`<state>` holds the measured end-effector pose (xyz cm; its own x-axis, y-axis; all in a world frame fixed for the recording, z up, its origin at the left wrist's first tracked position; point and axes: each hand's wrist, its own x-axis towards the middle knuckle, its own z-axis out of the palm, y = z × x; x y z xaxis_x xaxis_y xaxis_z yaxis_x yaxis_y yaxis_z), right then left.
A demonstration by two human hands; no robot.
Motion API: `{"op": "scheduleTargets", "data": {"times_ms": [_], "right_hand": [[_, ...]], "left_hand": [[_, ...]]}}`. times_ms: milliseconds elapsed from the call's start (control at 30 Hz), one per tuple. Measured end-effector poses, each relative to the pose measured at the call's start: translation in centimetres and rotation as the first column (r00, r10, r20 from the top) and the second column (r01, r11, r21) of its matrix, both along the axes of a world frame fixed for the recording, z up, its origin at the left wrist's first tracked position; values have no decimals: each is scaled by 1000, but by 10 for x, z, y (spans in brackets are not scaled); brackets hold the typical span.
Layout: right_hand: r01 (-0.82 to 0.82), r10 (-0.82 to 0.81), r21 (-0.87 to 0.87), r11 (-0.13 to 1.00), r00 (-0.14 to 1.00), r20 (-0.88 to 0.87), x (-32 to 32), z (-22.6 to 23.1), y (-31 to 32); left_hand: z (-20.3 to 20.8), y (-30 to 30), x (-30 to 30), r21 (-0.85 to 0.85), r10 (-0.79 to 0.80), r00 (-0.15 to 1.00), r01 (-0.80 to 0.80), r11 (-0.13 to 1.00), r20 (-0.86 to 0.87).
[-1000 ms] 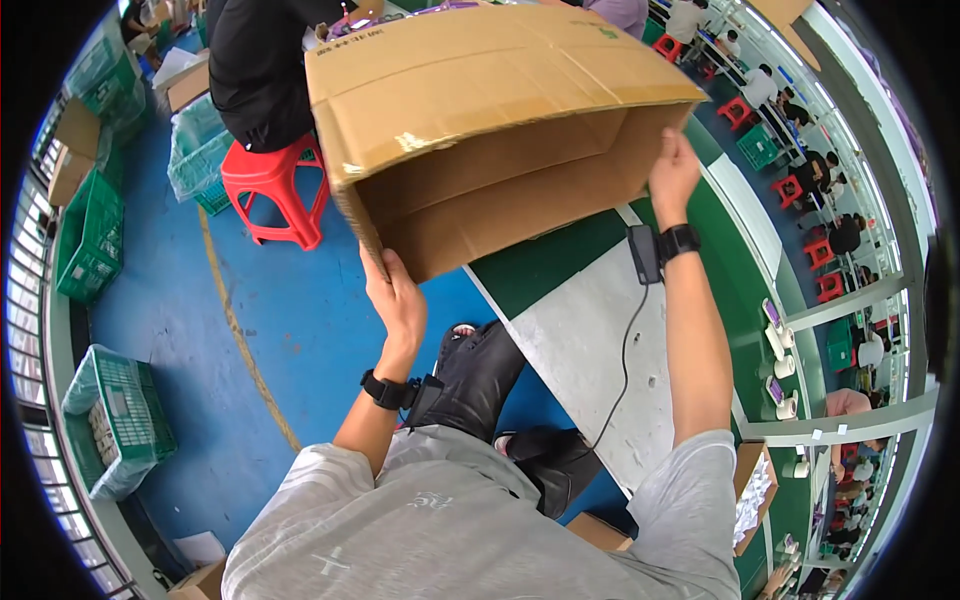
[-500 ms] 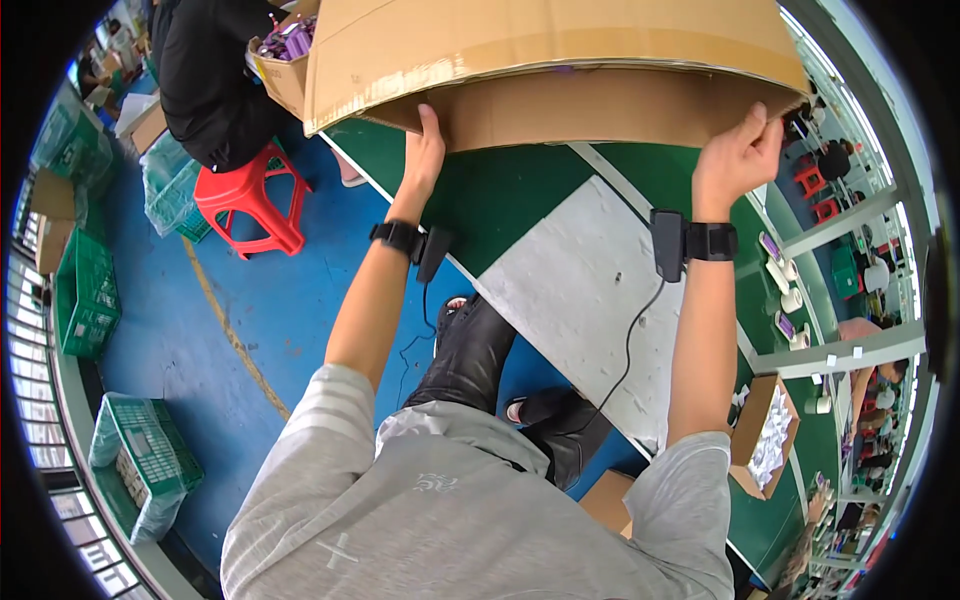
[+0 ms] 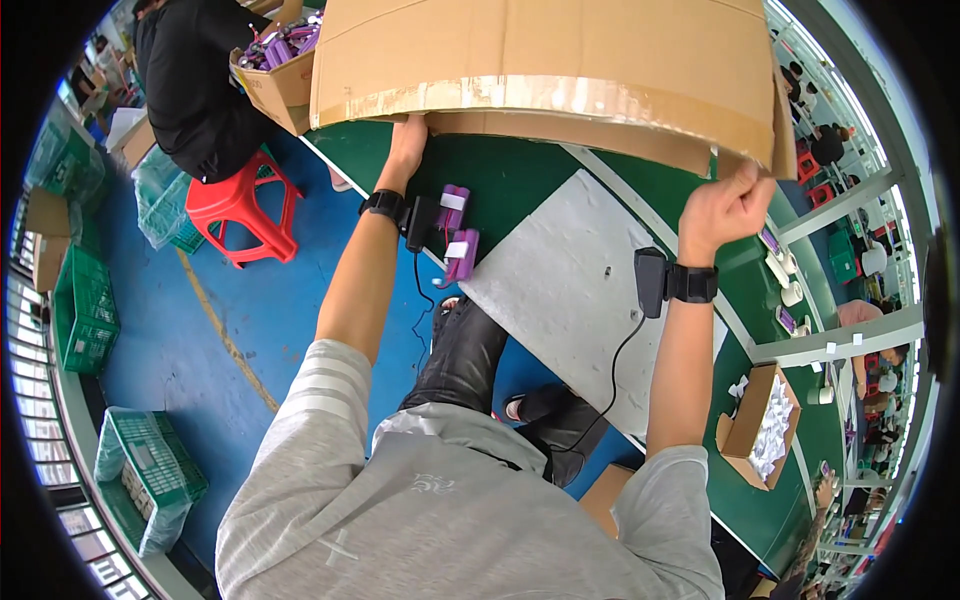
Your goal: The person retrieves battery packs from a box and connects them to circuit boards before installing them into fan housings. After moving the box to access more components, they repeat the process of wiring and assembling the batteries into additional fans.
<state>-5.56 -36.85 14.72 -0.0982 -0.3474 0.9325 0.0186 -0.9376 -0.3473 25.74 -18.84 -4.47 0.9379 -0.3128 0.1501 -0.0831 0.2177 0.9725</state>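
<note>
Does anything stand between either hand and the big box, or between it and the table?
Nothing visible stands between the right hand and the box, gripped near its corner. The left hand is partly hidden behind its edge. Purple packs lie on the table near the left hand; the surface under the box is mostly hidden.

The right hand (image 3: 722,212) grips a big cardboard box (image 3: 540,45) by its corner; the left hand (image 3: 406,146) is under its edge, fingers hidden. Purple battery packs (image 3: 468,258) lie on the green bench (image 3: 505,205).
</note>
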Motion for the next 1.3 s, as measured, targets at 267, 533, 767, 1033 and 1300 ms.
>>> {"op": "scheduleTargets", "data": {"times_ms": [267,533,767,1033,1300], "right_hand": [[-58,72,-94,994,987,146,-10,-1,-14],[37,-37,-60,998,999,-3,-32,-11,-25],[8,2,-146,989,997,73,-29,1,-11],[-236,219,42,971,943,252,-32,25,15],[-600,601,22,799,799,-19,5,48,122]], "left_hand": [[-20,12,26,13,92,957,-99,995,276],[-8,11,4,-336,135,987,-97,937,93],[30,24,20,36,261,856,-309,950,446],[74,129,-19,310,139,550,-641,702,823],[82,346,-137,-508,316,946,-305,805,-68]]}}
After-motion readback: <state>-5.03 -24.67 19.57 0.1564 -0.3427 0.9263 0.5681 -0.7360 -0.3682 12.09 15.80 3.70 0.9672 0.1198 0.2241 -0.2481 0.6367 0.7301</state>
